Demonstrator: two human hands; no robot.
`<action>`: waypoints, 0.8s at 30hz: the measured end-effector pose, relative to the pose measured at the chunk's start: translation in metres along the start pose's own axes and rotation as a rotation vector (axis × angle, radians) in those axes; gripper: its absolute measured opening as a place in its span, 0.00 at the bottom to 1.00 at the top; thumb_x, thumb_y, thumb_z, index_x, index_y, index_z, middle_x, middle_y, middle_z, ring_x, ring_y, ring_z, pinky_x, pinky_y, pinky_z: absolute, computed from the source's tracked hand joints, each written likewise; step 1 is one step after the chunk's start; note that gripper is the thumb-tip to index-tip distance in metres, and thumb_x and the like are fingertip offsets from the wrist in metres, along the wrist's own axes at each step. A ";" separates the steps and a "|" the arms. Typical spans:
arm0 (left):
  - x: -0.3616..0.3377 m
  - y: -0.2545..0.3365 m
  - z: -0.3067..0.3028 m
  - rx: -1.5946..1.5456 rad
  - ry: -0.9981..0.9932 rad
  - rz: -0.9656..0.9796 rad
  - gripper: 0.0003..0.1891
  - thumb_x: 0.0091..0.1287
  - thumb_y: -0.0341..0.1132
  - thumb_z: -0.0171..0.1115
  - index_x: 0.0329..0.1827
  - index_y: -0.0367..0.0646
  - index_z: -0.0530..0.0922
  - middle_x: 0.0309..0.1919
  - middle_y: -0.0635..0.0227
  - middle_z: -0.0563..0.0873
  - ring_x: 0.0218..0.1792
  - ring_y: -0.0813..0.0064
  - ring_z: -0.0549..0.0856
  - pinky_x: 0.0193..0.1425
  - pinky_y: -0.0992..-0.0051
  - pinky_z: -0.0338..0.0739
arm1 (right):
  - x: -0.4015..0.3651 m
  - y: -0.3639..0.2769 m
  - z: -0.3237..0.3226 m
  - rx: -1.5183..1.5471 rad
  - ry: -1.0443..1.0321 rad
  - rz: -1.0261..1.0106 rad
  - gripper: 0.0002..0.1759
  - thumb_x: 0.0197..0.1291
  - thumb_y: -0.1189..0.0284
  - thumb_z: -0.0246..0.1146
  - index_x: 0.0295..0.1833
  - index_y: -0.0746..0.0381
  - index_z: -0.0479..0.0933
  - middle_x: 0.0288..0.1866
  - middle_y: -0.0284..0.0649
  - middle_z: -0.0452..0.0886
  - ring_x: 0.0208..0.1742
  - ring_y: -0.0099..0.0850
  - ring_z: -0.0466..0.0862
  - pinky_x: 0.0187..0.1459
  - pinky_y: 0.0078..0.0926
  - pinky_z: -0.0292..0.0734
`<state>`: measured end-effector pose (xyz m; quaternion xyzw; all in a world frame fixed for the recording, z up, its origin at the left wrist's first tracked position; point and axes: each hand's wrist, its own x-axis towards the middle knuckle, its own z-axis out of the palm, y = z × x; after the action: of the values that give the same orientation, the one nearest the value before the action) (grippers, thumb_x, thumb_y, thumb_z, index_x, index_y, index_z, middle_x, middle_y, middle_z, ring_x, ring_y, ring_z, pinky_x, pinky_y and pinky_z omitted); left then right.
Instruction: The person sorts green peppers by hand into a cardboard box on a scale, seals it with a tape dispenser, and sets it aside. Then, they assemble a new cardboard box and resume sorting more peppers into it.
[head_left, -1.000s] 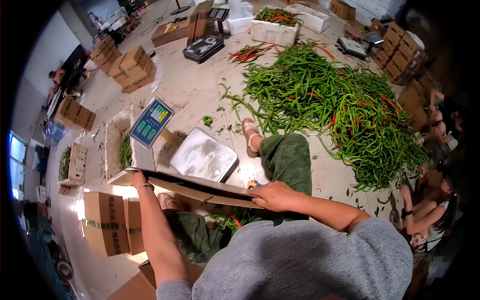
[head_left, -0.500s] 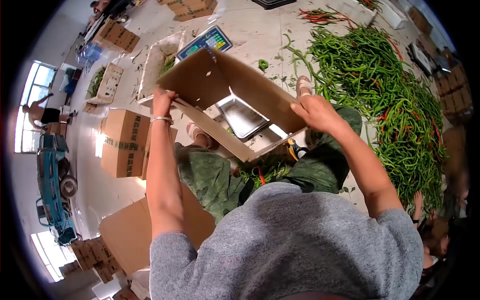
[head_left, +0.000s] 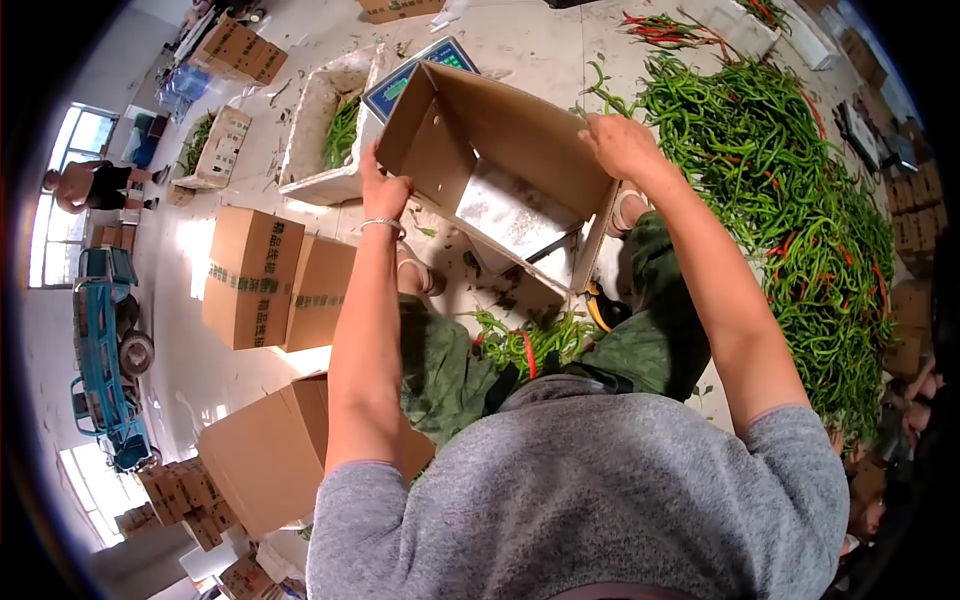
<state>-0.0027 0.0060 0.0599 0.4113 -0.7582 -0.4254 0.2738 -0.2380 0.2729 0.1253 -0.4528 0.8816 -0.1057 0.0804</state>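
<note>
Pale floor [head_left: 520, 45]: green peppers [head_left: 770, 150], scale [head_left: 412, 72] behind carton [head_left: 510, 150]; left hand [head_left: 385, 190] and right hand [head_left: 620, 145] pinch its walls.

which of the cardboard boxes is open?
The box held between the left hand and right hand: its ends are open, and the scale tray shows through. The printed boxes on the floor by the left arm are shut.

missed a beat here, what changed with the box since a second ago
The cardboard box, flat a second ago, has been opened into a hollow shape and raised above the scale. Left hand and right hand kept hold of its opposite ends. The chili pile on the floor stayed put.
</note>
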 end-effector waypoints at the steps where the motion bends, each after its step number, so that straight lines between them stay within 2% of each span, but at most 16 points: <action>1: 0.001 0.013 0.006 0.157 0.061 0.075 0.36 0.45 0.21 0.57 0.64 0.43 0.68 0.63 0.54 0.71 0.64 0.52 0.69 0.68 0.62 0.62 | 0.003 0.002 0.002 0.036 0.027 0.006 0.17 0.66 0.59 0.52 0.46 0.62 0.75 0.40 0.49 0.82 0.45 0.47 0.81 0.46 0.43 0.75; 4: -0.012 0.052 0.010 0.871 0.319 0.381 0.24 0.47 0.22 0.54 0.52 0.45 0.76 0.66 0.56 0.69 0.65 0.48 0.66 0.68 0.62 0.61 | 0.008 0.011 0.006 0.118 0.065 0.050 0.17 0.66 0.58 0.51 0.50 0.59 0.73 0.41 0.48 0.81 0.46 0.47 0.80 0.48 0.44 0.74; 5: -0.002 0.049 0.003 0.831 0.232 0.600 0.18 0.48 0.22 0.50 0.41 0.46 0.79 0.64 0.62 0.72 0.60 0.53 0.72 0.62 0.67 0.68 | 0.009 0.015 0.009 0.151 0.054 0.052 0.18 0.66 0.57 0.51 0.53 0.56 0.73 0.43 0.48 0.81 0.48 0.47 0.80 0.49 0.44 0.73; 8: 0.014 0.051 -0.003 0.702 -0.454 0.614 0.18 0.47 0.21 0.51 0.39 0.48 0.80 0.61 0.70 0.75 0.53 0.60 0.79 0.55 0.69 0.73 | 0.005 0.009 -0.001 0.189 -0.005 0.091 0.20 0.66 0.57 0.50 0.57 0.56 0.72 0.47 0.48 0.81 0.50 0.48 0.79 0.50 0.43 0.73; 9: 0.016 0.057 -0.002 0.756 -0.547 0.593 0.09 0.50 0.23 0.53 0.29 0.44 0.81 0.66 0.69 0.71 0.53 0.62 0.80 0.54 0.69 0.74 | 0.005 0.010 0.005 0.216 0.065 0.068 0.20 0.66 0.58 0.51 0.58 0.56 0.72 0.47 0.47 0.81 0.50 0.47 0.79 0.50 0.42 0.73; 11: 0.027 0.060 -0.001 0.813 -0.729 0.422 0.10 0.52 0.25 0.51 0.28 0.45 0.82 0.66 0.72 0.72 0.53 0.64 0.80 0.54 0.70 0.74 | 0.008 0.016 0.019 0.268 0.216 0.018 0.21 0.65 0.59 0.52 0.59 0.57 0.71 0.48 0.46 0.81 0.50 0.46 0.79 0.50 0.40 0.73; 12: 0.028 0.067 0.001 0.835 -0.822 0.336 0.10 0.53 0.26 0.51 0.28 0.45 0.82 0.66 0.74 0.72 0.53 0.65 0.80 0.54 0.71 0.75 | 0.006 0.013 0.016 0.231 0.418 -0.098 0.21 0.64 0.59 0.54 0.58 0.58 0.72 0.47 0.46 0.81 0.49 0.46 0.79 0.51 0.39 0.72; 14: 0.026 0.080 0.004 0.905 -0.903 0.351 0.12 0.55 0.28 0.50 0.31 0.48 0.84 0.66 0.78 0.72 0.52 0.69 0.81 0.55 0.73 0.74 | -0.005 0.008 0.010 0.142 0.818 -0.336 0.21 0.61 0.60 0.57 0.56 0.59 0.73 0.46 0.45 0.81 0.48 0.45 0.80 0.51 0.37 0.72; 16: 0.029 0.087 0.006 0.923 -0.950 0.298 0.13 0.55 0.28 0.50 0.32 0.49 0.85 0.66 0.78 0.71 0.52 0.70 0.81 0.55 0.73 0.74 | -0.033 -0.003 0.011 0.365 0.822 -0.541 0.14 0.56 0.60 0.62 0.41 0.58 0.80 0.37 0.41 0.82 0.40 0.39 0.81 0.47 0.33 0.71; 18: 0.033 0.085 0.012 0.969 -1.008 0.194 0.13 0.56 0.28 0.51 0.36 0.49 0.86 0.60 0.76 0.77 0.52 0.71 0.81 0.55 0.75 0.73 | -0.061 -0.006 0.023 0.311 0.415 -0.700 0.13 0.52 0.59 0.64 0.24 0.56 0.79 0.25 0.36 0.80 0.30 0.35 0.79 0.41 0.31 0.71; 19: 0.031 0.092 0.012 0.952 -1.044 0.150 0.13 0.56 0.29 0.52 0.37 0.47 0.86 0.57 0.73 0.80 0.53 0.72 0.81 0.56 0.76 0.72 | -0.061 -0.008 0.028 0.338 0.490 -0.671 0.19 0.53 0.57 0.64 0.14 0.53 0.74 0.16 0.33 0.75 0.22 0.33 0.76 0.35 0.30 0.69; 20: 0.033 0.092 0.010 0.933 -1.095 0.206 0.13 0.56 0.30 0.53 0.37 0.45 0.86 0.55 0.70 0.82 0.53 0.72 0.81 0.56 0.77 0.72 | -0.049 -0.008 0.032 0.265 0.448 -0.637 0.20 0.54 0.56 0.63 0.15 0.53 0.75 0.16 0.35 0.76 0.22 0.34 0.76 0.34 0.30 0.69; 21: 0.052 0.054 0.012 0.797 -1.164 0.300 0.13 0.60 0.37 0.53 0.39 0.53 0.87 0.52 0.80 0.84 0.50 0.71 0.82 0.53 0.75 0.75 | -0.029 -0.007 0.034 0.195 0.404 -0.600 0.21 0.56 0.54 0.62 0.16 0.54 0.77 0.17 0.37 0.76 0.22 0.36 0.76 0.33 0.30 0.69; 22: 0.055 0.055 0.016 0.820 -1.135 0.274 0.12 0.59 0.37 0.54 0.39 0.51 0.87 0.52 0.79 0.84 0.50 0.71 0.83 0.53 0.75 0.75 | -0.014 -0.009 0.033 0.128 0.364 -0.560 0.22 0.57 0.53 0.61 0.17 0.55 0.78 0.17 0.39 0.77 0.22 0.37 0.77 0.32 0.31 0.69; 24: 0.062 0.064 0.020 0.875 -1.069 0.229 0.12 0.59 0.37 0.56 0.39 0.48 0.87 0.51 0.76 0.84 0.50 0.70 0.83 0.53 0.75 0.75 | 0.007 -0.046 0.020 -0.071 -0.068 -0.391 0.27 0.60 0.48 0.57 0.19 0.58 0.81 0.21 0.45 0.80 0.28 0.41 0.81 0.34 0.32 0.72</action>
<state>-0.0749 -0.0191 0.1097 0.1355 -0.9291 -0.1934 -0.2845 -0.2013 0.2389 0.1177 -0.6213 0.7769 -0.0730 0.0721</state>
